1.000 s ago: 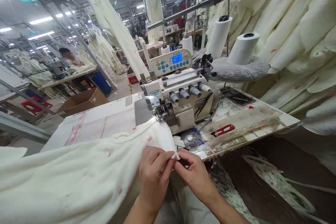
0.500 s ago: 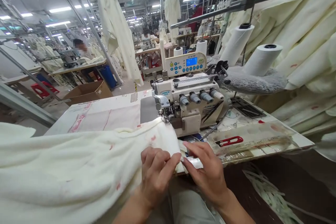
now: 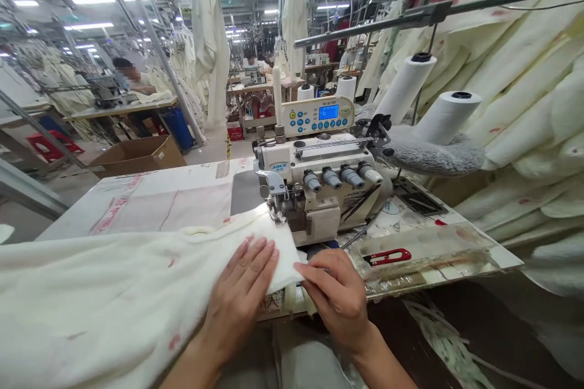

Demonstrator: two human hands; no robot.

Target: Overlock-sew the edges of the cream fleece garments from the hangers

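Observation:
Cream fleece fabric (image 3: 137, 292) with small reddish prints spreads over the left of the table, its edge running up to the presser foot of an overlock sewing machine (image 3: 319, 188). My left hand (image 3: 244, 282) lies flat on the fabric just in front of the foot, fingers stretched out. At the fabric's near right corner, my right hand (image 3: 337, 292) pinches the edge between thumb and forefinger. The needle area is partly hidden by the foot and the machine's parts.
Red thread snips (image 3: 387, 256) lie on the table (image 3: 474, 243) right of the machine. White thread cones (image 3: 451, 118) stand behind it. Cream fabric pieces (image 3: 538, 134) hang at the right. A cardboard box (image 3: 137, 155) is on the floor, and a person (image 3: 132, 76) sits at another machine.
My left hand has let go of the fabric edge, moved left and flattened on top of the cloth. My right hand keeps its pinch at the corner. The view has shifted slightly.

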